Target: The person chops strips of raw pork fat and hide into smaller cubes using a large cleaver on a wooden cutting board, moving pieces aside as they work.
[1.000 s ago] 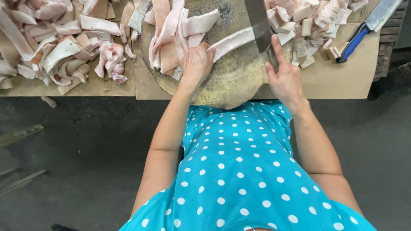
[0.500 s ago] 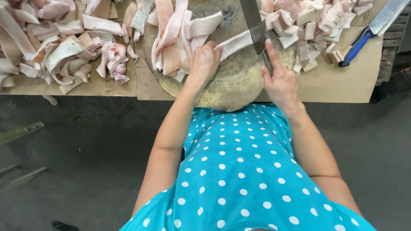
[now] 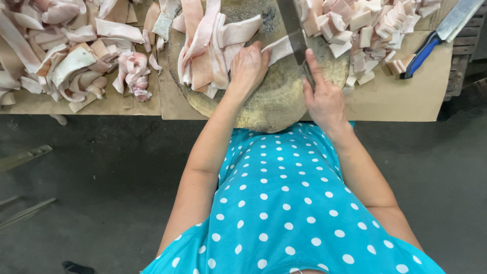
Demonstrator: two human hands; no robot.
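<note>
Cleaver on round block, strip held for cutting

Cleaver (image 3: 293,28) upright over the round wooden block (image 3: 274,99), handle gripped in the right hand (image 3: 324,99), fingers closed around it, forefinger laid along the back of the blade. Blade edge meets a pale strip of pork skin (image 3: 278,49) lying across the block.

Left hand (image 3: 248,68) flat on that strip, fingers bent, pressing it down just beside the blade; grip partly closed, nothing lifted.

Uncut strips (image 3: 208,45) piled on the block's left half, touching the left hand. Cut square pieces (image 3: 362,28) heaped on the block's right side and spilling onto brown paper.

Desk (image 3: 406,101) covered in brown paper. More long strips (image 3: 71,56) heaped well to the left. Blue-handled knife (image 3: 436,38) lying at the far right, apart from both hands.
</note>
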